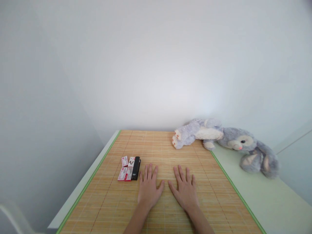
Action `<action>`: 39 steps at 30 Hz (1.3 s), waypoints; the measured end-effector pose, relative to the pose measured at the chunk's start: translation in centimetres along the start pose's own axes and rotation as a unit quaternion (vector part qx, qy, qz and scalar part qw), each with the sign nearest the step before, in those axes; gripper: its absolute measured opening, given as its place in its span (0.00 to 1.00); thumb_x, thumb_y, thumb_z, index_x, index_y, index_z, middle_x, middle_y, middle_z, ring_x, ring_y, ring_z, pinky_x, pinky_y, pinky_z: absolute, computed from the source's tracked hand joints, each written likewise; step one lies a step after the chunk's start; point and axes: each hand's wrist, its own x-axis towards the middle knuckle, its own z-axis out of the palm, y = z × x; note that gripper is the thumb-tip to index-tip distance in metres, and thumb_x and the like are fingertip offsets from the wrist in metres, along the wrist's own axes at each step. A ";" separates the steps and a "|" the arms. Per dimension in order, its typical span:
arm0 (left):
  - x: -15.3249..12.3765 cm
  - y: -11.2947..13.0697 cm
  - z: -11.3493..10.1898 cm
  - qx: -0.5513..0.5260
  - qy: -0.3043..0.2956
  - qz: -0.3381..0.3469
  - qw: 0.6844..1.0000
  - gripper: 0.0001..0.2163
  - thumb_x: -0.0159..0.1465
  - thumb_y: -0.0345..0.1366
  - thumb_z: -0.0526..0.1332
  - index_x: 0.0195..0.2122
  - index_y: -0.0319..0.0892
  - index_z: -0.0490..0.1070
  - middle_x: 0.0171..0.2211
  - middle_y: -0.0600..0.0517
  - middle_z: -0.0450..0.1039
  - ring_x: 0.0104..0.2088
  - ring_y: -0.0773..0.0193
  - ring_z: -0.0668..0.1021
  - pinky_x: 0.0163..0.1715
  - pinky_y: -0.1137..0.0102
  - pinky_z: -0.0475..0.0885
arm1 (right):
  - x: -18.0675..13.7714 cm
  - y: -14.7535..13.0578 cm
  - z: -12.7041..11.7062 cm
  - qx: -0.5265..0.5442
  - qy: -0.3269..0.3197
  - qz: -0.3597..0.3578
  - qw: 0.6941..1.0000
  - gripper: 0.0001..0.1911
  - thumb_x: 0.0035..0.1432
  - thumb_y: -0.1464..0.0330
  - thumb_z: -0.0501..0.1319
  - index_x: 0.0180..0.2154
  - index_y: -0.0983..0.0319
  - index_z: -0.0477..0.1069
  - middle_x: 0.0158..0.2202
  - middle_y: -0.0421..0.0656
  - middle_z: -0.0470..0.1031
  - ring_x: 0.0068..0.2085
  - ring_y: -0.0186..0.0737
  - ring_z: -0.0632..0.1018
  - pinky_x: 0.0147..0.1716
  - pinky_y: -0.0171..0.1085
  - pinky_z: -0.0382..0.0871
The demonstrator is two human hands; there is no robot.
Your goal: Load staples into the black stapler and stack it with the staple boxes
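1. The left wall (36,113) is plain and pale grey-white. It runs back to meet the white back wall (158,65) in a corner behind the table.
2. The table's white left edge (80,191) shows as a narrow strip beside the mat.
3. A bamboo mat (158,146) of thin horizontal slats, trimmed with a green border (97,169), covers most of the tabletop and reaches back to the rear wall.
4. On the left part of the mat lie four small red-and-white boxes (125,169), set two by two and touching or nearly touching one another. Their print is too small to read.
5. A black stapler (136,168) lies flat just beside the boxes on their right, with its long side running away from the person.
6. The left hand (148,190) rests palm down on the mat with its fingers spread. It holds nothing, and its fingertips are close to the stapler's near end without touching it.
7. The right hand (185,190) lies flat in the same way, fingers splayed and empty, just beside the left hand with a small gap between the thumbs.
8. To the right of the mat's green border the bare pale green tabletop (255,188) shows.
9. A grey and cream plush rabbit (226,138) lies on its side at the back. Its feet are on the mat, and its head and ears are on the bare tabletop.
10. The right wall (297,146) is pale and carries a thin slanting line.
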 end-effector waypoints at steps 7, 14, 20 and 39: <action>0.1 -0.1 -0.4 0.009 -0.010 0.004 1.000 0.32 0.68 0.48 0.55 0.73 0.55 0.49 0.75 0.53 0.45 0.74 0.47 0.45 0.70 0.44 0.45 | -0.3 0.1 -0.3 0.008 -0.007 0.002 1.000 0.38 0.68 0.44 0.44 0.73 0.48 0.41 0.76 0.33 0.38 0.75 0.57 0.38 0.70 0.62 0.32; 0.2 -0.4 -0.2 0.017 -0.012 0.013 1.000 0.32 0.69 0.49 0.53 0.73 0.54 0.49 0.75 0.52 0.44 0.74 0.47 0.47 0.70 0.43 0.47 | -0.2 0.0 -0.6 0.021 -0.016 0.003 1.000 0.38 0.68 0.45 0.45 0.73 0.48 0.41 0.76 0.33 0.38 0.75 0.59 0.39 0.69 0.64 0.33; 0.2 -0.8 0.9 0.026 0.002 0.017 1.000 0.32 0.69 0.50 0.54 0.73 0.55 0.48 0.75 0.52 0.45 0.74 0.46 0.46 0.70 0.41 0.47 | 0.5 0.0 0.2 0.022 -0.024 0.002 0.999 0.38 0.67 0.45 0.45 0.73 0.47 0.41 0.76 0.35 0.39 0.74 0.63 0.40 0.68 0.67 0.33; 0.2 0.3 -0.2 0.019 -0.008 0.004 1.000 0.31 0.69 0.49 0.54 0.72 0.52 0.52 0.75 0.51 0.45 0.74 0.46 0.46 0.71 0.44 0.42 | 1.5 0.1 0.6 0.014 -0.003 -0.016 1.000 0.41 0.67 0.41 0.45 0.73 0.50 0.42 0.76 0.35 0.37 0.75 0.60 0.37 0.69 0.63 0.27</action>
